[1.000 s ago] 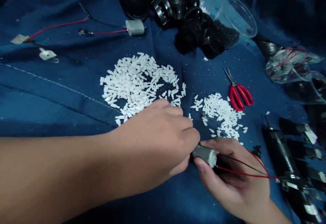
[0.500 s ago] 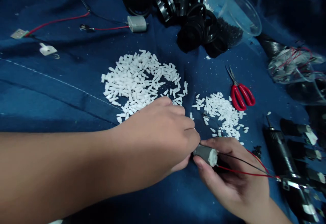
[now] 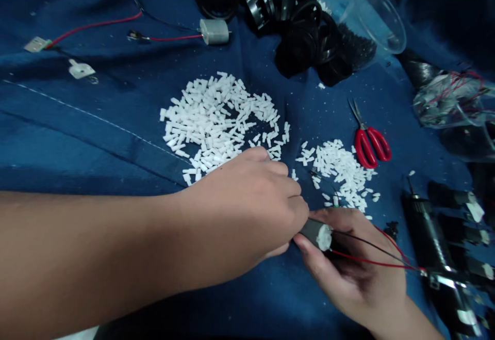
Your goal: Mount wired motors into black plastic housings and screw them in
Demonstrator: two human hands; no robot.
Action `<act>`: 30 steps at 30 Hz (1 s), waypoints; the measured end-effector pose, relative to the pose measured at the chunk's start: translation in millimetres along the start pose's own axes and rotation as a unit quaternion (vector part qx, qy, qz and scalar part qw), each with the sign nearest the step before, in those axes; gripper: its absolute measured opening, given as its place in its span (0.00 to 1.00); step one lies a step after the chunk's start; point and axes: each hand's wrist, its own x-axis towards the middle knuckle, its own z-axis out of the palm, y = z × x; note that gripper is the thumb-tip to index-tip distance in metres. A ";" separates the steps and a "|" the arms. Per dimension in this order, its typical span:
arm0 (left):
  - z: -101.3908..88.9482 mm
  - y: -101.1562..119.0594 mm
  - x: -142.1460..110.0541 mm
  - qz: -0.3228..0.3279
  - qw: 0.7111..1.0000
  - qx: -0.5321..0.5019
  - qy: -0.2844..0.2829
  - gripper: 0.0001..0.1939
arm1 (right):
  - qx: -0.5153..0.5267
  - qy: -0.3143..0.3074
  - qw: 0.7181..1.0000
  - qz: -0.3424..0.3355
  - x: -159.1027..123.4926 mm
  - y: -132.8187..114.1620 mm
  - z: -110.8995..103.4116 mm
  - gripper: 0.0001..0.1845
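A clear plastic cup [image 3: 373,20] lies tipped on its side, holding black granules [image 3: 356,46], well beyond the small wired DC motor [image 3: 316,235]. The right hand [image 3: 356,273] is curled firmly around that motor, while the left hand [image 3: 247,211], fingers bunched, pinches its grey end.

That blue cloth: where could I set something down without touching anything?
The widest patch of cloth lies left of the big white pile, below the wired motor. A smaller one sits above the red scissors. The black plastic parts and right edge are crowded.
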 end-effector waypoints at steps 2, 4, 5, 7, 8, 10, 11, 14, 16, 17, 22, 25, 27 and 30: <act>-1.8 -0.3 0.7 -0.003 1.000 0.004 -0.013 0.13 | 0.003 0.005 1.000 -0.005 0.0 0.5 1.2 0.10; -3.7 -0.5 1.0 -0.005 1.000 0.011 -0.022 0.12 | 0.005 0.009 1.000 -0.003 -1.0 1.6 3.5 0.10; -4.6 -0.5 1.0 -0.004 1.000 0.016 -0.022 0.12 | 0.005 0.013 1.000 -0.001 -1.6 2.1 4.9 0.10; -6.8 -0.3 0.7 0.006 0.999 0.029 -0.026 0.12 | 0.003 0.027 1.000 0.007 -2.8 3.0 8.0 0.10; -8.0 -0.1 0.5 0.012 0.999 0.039 -0.028 0.11 | 0.007 0.035 0.999 0.012 -3.1 3.2 9.1 0.09; -11.2 0.8 0.4 0.021 0.997 0.063 -0.030 0.09 | 0.027 0.049 0.998 0.025 -3.0 2.6 10.0 0.09; -13.1 1.6 0.6 0.025 0.997 0.073 -0.027 0.08 | 0.035 0.056 0.997 0.027 -2.7 2.0 9.5 0.09; -20.6 6.2 2.2 0.048 0.996 0.077 -0.004 0.05 | 0.041 0.065 0.997 0.017 -1.1 0.0 5.1 0.06; -25.9 11.0 3.0 0.095 0.993 0.062 0.017 0.06 | 0.042 0.045 0.998 0.014 -0.2 -0.1 1.2 0.05; -28.0 13.6 2.9 0.122 0.991 0.057 0.024 0.06 | 0.045 0.031 0.998 0.017 -0.1 0.6 -0.4 0.04; -30.5 23.0 -2.2 0.177 0.979 0.102 0.010 0.10 | 0.023 0.002 1.000 -0.010 -4.6 10.9 -0.3 0.06; -30.3 25.4 -4.8 0.179 0.975 0.127 0.012 0.11 | -0.010 -0.006 1.000 -0.008 -8.3 15.9 5.1 0.10; -30.8 26.9 -4.8 0.177 0.975 0.134 0.018 0.11 | -0.015 -0.012 1.000 -0.006 -8.2 16.3 8.8 0.11; -31.0 28.7 -3.1 0.168 0.976 0.136 0.021 0.09 | -0.017 0.004 1.000 -0.006 -2.7 14.1 13.7 0.09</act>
